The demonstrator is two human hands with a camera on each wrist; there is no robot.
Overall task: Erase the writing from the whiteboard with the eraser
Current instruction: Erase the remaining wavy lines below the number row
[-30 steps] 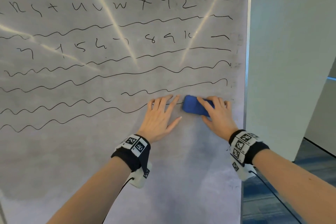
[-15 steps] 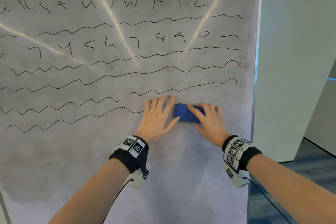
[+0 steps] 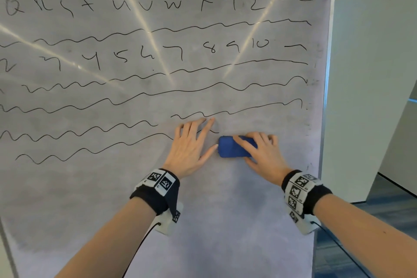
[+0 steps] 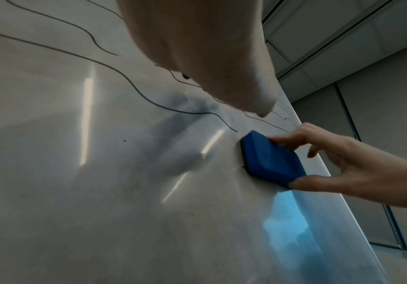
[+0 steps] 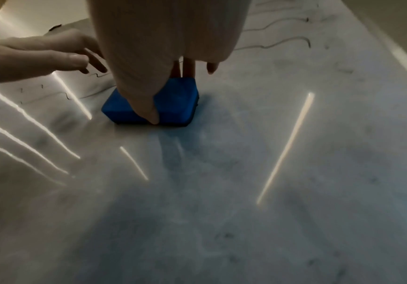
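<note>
right hand [image 3: 262,153] grips the blue eraser [image 3: 234,148] flat on the whiteboard [image 3: 90,187], mid-wipe; left hand [image 3: 191,142] rests splayed just left; next, sweep left over the wavy lines [image 3: 90,146]

One whiteboard [image 3: 225,210]; one blue eraser [image 3: 234,148] at 3 o'clock of two hands: left hand [image 3: 191,149], right hand [image 3: 264,153]; two wristbands.

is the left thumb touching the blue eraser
Apart. The head view shows a narrow strip of bare whiteboard between the left hand's thumb tip and the eraser's left end.
</note>
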